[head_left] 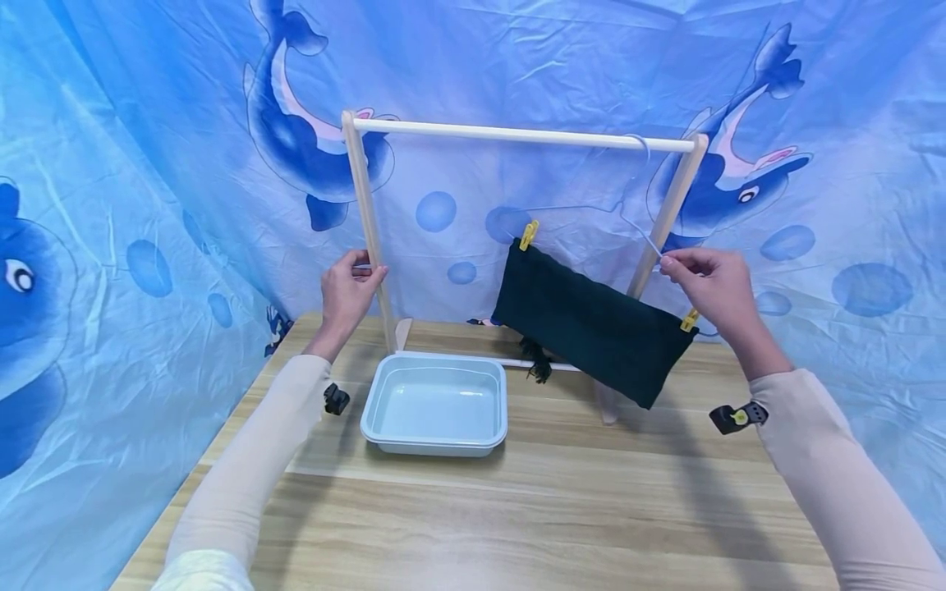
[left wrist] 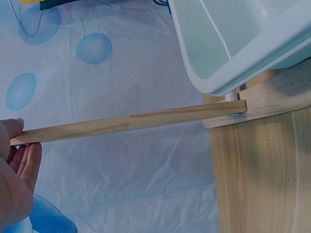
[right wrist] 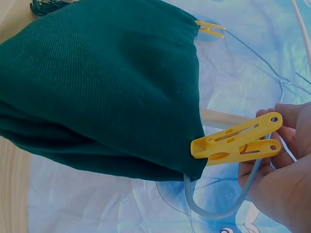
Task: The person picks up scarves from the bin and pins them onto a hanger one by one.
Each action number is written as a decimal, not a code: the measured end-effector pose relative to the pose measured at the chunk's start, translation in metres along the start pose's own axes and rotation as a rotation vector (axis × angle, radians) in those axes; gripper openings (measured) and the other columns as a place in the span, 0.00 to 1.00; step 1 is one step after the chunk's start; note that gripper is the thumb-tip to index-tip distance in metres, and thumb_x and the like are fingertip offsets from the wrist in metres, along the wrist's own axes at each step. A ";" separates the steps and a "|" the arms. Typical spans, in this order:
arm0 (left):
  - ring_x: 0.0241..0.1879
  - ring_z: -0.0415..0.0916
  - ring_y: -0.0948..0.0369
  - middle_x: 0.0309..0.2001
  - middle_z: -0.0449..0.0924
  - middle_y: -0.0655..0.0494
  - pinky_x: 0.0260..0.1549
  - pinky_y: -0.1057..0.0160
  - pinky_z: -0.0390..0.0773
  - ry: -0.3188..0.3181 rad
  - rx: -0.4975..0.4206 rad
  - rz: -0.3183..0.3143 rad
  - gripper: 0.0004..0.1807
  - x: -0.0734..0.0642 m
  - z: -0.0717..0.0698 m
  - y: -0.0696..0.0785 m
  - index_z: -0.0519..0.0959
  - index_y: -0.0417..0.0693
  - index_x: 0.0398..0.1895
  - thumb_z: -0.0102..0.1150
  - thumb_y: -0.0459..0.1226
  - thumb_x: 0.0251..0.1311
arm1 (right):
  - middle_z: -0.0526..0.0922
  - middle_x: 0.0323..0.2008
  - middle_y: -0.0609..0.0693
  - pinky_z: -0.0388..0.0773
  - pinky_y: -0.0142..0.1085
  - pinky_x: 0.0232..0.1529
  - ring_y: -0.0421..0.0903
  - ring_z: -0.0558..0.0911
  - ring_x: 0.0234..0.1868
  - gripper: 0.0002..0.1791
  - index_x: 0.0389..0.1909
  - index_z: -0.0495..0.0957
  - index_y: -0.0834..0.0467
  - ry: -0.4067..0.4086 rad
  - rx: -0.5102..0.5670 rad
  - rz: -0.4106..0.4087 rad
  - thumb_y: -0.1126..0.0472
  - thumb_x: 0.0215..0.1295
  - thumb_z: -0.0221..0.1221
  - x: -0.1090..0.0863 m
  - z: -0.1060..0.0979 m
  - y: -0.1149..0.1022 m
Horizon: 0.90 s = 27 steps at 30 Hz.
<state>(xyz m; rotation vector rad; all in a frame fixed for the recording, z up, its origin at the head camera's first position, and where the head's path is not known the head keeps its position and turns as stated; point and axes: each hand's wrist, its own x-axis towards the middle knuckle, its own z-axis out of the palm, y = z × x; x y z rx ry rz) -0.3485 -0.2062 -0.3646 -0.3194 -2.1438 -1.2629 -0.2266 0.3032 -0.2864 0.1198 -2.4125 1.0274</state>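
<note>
Two hands are up at the drying rack, and what matters to me is how the hanger sits between them. My left hand (head_left: pixel 347 289) is curled round the rack's left upright (head_left: pixel 367 238), thumb on the near side, well apart from the cloth. My right hand (head_left: pixel 715 283) is at the far right, pinching the thin blue wire hanger (head_left: pixel 641 226) just above its lower right corner; the right wrist view shows the fingers (right wrist: pixel 284 145) closed on the wire beside the yellow peg (right wrist: pixel 236 143).

From that grip the dark green cloth (head_left: pixel 591 322) lies to the left and slightly away from me. Its long axis runs along the hanger's bottom wire, and that wire is tilted: the left end, held by the other yellow peg (head_left: pixel 528 234), rides high, while the right end under my fingers hangs low. The hanger's hook (head_left: pixel 641 146) is over the top rail (head_left: pixel 517 135) near the right upright (head_left: pixel 668 215), so the load hangs off-centre towards the right.

So the right hand is plainly the nearer one, touching the hanger itself; the left only holds the frame. A pale blue tub (head_left: pixel 436 402) sits on the wooden table (head_left: pixel 591 509) below and left of the cloth, near the left upright's foot, not touching the cloth.
</note>
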 end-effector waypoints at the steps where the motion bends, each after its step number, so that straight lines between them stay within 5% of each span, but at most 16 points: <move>1: 0.45 0.87 0.47 0.48 0.86 0.38 0.44 0.55 0.85 0.000 -0.001 -0.001 0.18 0.000 0.000 0.000 0.81 0.36 0.54 0.69 0.38 0.65 | 0.82 0.33 0.30 0.72 0.28 0.35 0.41 0.77 0.40 0.27 0.52 0.85 0.62 0.001 0.000 0.005 0.41 0.73 0.58 0.000 0.000 0.000; 16: 0.44 0.87 0.48 0.47 0.86 0.39 0.43 0.55 0.85 0.006 -0.021 0.000 0.18 0.000 -0.002 0.000 0.82 0.36 0.53 0.70 0.37 0.64 | 0.80 0.36 0.33 0.71 0.26 0.36 0.41 0.75 0.41 0.30 0.56 0.83 0.61 0.035 -0.014 0.046 0.38 0.72 0.57 -0.007 -0.005 -0.008; 27: 0.46 0.86 0.52 0.52 0.86 0.45 0.43 0.66 0.84 0.007 -0.044 0.016 0.24 -0.014 -0.015 0.013 0.81 0.41 0.58 0.68 0.46 0.65 | 0.81 0.40 0.29 0.73 0.22 0.45 0.33 0.78 0.44 0.22 0.56 0.84 0.59 0.206 0.071 -0.037 0.48 0.73 0.61 -0.020 -0.014 -0.023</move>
